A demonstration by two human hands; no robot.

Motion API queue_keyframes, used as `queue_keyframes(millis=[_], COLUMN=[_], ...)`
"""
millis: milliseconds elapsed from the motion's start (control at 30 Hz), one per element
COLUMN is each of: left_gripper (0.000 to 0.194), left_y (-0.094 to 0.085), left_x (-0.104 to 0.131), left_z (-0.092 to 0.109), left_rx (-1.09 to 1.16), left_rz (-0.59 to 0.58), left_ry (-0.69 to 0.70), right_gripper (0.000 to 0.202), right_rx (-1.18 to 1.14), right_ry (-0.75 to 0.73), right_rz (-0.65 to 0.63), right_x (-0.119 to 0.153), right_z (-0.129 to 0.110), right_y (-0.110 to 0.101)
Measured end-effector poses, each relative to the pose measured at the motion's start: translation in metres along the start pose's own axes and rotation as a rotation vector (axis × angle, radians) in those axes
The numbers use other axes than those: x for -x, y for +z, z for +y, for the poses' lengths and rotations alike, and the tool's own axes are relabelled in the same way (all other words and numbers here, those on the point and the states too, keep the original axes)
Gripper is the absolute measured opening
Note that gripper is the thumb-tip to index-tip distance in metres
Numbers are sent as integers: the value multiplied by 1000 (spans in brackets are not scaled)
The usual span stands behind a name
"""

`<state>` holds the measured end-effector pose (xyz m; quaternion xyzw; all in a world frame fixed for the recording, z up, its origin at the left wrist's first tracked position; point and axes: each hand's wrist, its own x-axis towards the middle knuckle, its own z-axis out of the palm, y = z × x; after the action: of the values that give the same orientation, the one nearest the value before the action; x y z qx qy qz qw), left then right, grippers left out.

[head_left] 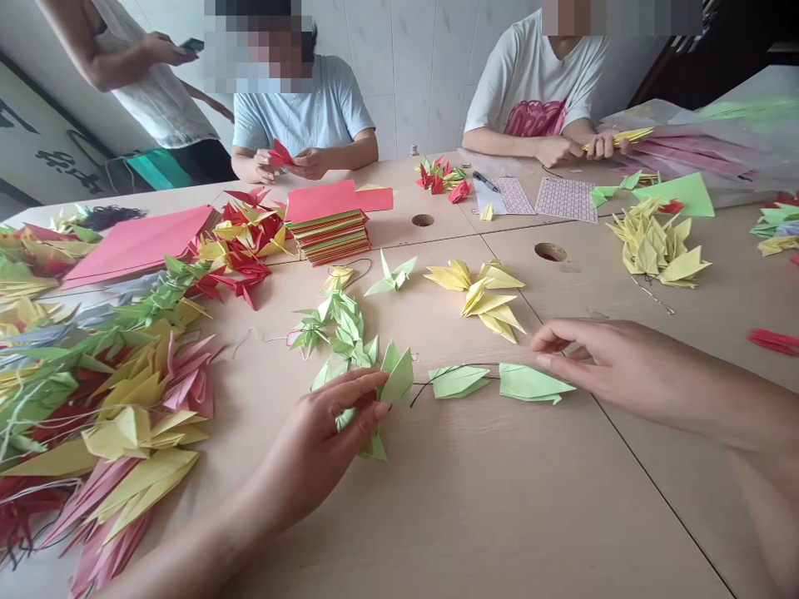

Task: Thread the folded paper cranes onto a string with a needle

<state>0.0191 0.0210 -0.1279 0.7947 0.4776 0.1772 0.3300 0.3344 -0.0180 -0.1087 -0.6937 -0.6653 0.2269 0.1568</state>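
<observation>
My left hand (330,437) is closed, thumb and fingers pinching a light green folded paper crane (398,376) at the near end of a bunch of green cranes (346,324). To its right, two flat green folded cranes (460,381) lie along a dark thread (422,391). My right hand (630,366) hovers by the right end of these cranes, thumb and fingertips pressed together; whatever they pinch is too small to make out. Beyond the hands lie a loose green crane (391,274) and several yellow cranes (479,293).
Strings of coloured cranes (137,399) cover the table's left side. A stack of coloured paper (330,233), red sheets (141,247) and a yellow crane bunch (655,241) lie farther back. Two round holes (550,251) pierce the tabletop. Two people sit opposite, folding paper; another stands holding a phone (192,45).
</observation>
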Motion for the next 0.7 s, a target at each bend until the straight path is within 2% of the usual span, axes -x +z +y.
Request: queue_keyframes(millis=[67, 200, 333, 533, 600, 700], left_gripper=[33, 35, 35, 33, 33, 31], left_y=[0, 1, 2, 3, 3, 4], left_x=[0, 0, 1, 2, 2, 1], left_z=[0, -1, -3, -3, -4, -5], left_rx=[-10, -11, -22, -7, -9, 1], left_rz=[-3, -22, -7, 6, 9, 17], left_ry=[5, -7, 0, -5, -18, -51], right_gripper=[22, 25, 17, 19, 18, 20], right_rx=[54, 109, 157, 104, -18, -331], right_ry=[-13, -204, -200, -139, -41, 78], right_rz=[-4, 20, -13, -1, -19, -52], right_x=[-1, -5, -9, -8, -8, -9], right_z=[-8, -18, -22, -20, -20, -20], right_y=[5, 29, 46, 35, 27, 18])
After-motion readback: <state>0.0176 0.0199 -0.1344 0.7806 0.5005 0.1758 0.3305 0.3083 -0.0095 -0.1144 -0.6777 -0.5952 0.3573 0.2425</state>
